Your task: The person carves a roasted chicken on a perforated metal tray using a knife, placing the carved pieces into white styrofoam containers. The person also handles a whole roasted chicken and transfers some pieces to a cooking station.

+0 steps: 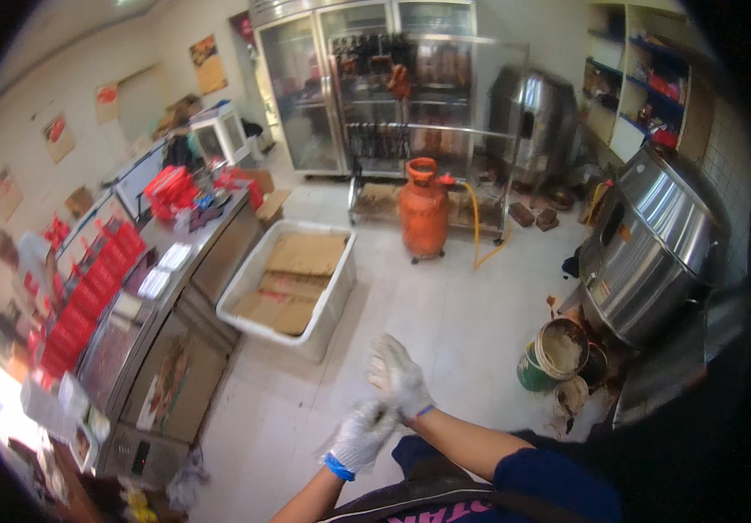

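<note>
My left hand (361, 428), in a pale glove under clear plastic with a blue band at the wrist, has its fingers closed near the other wrist; whether it pinches that glove cannot be told. Just above it, my right hand (398, 376), gloved alike with a thin band at the wrist, is spread with nothing in it. Beyond the hands on the floor stands a white plastic tub (333, 310) with flattened cardboard (306, 253) inside. An orange gas cylinder (423, 212) with a yellow hose stands farther off, before a wheeled metal rack (427, 127) holding hooks and a hanging roasted piece.
At left runs a stainless counter (199, 261) with red boxes (97, 294) and foil-like packs; a person (38, 268) stands behind it. At right are a steel barrel oven (653, 245) and buckets (561, 350). Glass-door fridges (297, 98) line the back, near bricks (532, 216) on the floor.
</note>
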Demonstrator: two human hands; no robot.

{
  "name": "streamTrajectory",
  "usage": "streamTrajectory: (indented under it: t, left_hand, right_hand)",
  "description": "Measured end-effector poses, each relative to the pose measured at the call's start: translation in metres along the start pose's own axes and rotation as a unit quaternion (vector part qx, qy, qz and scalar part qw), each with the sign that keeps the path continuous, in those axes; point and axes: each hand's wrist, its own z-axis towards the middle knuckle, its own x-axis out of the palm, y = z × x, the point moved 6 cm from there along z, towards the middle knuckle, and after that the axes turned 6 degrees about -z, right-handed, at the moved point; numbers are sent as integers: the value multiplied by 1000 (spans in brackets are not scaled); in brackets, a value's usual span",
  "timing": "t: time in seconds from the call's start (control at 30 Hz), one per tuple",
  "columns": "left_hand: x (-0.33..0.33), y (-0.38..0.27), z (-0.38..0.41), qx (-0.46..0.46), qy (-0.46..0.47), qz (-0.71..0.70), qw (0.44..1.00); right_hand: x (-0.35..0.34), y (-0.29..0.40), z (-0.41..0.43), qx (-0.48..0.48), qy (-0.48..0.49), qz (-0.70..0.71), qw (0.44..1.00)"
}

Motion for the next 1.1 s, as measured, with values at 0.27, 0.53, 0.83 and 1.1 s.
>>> streamTrajectory:
  t: [0.27,0.53,0.83,1.1]
  left_hand:
    - [51,-39,260,-64,262,-61,961]
    - [-52,-10,476,-86,32,-343,935]
    - [-225,112,681,-6,-333,-447,830]
    - [-246,102,815,-37,-318,-404,857]
  right_hand:
    - [-94,135,212,-234,-48,-191,952]
    - [-104,285,506,-221,-30,-42,974]
    - [-184,470,791,-150,-87,-179,968]
    - [-190,650,1054,-281,-122,-214,928]
